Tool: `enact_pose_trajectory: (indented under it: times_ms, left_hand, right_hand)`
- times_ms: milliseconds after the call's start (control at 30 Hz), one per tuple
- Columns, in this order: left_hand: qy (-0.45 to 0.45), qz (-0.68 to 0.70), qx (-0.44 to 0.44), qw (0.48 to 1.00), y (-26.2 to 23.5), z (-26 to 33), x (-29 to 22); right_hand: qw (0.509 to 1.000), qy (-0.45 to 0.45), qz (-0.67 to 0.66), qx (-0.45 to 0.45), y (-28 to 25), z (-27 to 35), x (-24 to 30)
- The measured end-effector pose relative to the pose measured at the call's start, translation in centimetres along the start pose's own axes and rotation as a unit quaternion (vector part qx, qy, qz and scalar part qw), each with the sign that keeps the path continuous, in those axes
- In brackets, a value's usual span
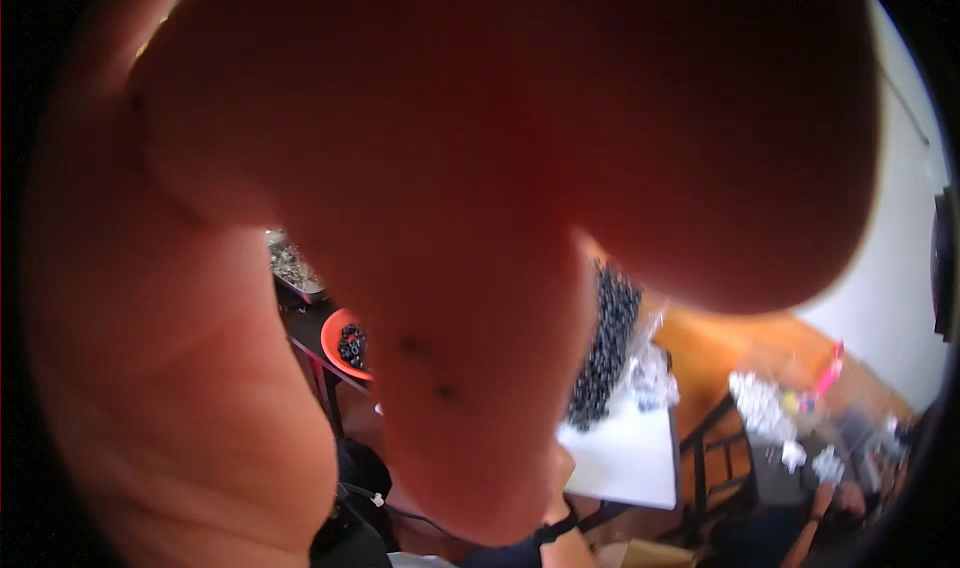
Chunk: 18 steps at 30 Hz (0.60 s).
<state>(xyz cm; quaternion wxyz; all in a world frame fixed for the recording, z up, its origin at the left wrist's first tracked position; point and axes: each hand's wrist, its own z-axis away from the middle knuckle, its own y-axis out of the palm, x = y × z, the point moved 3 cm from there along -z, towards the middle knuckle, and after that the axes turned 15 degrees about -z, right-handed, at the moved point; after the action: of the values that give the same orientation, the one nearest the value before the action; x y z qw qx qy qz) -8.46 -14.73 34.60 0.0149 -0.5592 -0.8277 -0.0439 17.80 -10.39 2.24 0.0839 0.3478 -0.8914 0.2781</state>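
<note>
A hand, by its side of the picture my left hand, fills most of the head view, very close and blurred. Its fingers are spread, with gaps between them, and nothing shows in its grasp. Lower down, a forearm with a black wristband rises from the bottom edge. This looks like my right hand, beside the white tabletop; its fingers are hidden behind the near hand. A heap of small black parts lies on that tabletop, next to a clear plastic bag.
An orange bowl of black ring-like parts and a tray of small metal pieces stand on a dark table at left. At right, another person's hand is at a dark table with white items and plastic bags.
</note>
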Motion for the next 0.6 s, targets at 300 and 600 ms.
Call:
enact_pose_trajectory:
  times_ms: [300, 600]
  left_hand:
    - [-0.106, 0.110, 0.102, 0.983, 1.8, 0.8, 2.3]
    - [-0.167, 0.072, 0.156, 0.971, 1.0, 3.3, -0.7]
  right_hand:
    - [0.999, -0.045, -0.025, -0.015, 1.0, -2.3, -0.3]
    - [0.999, -0.041, -0.032, -0.018, 1.3, -1.0, -0.7]
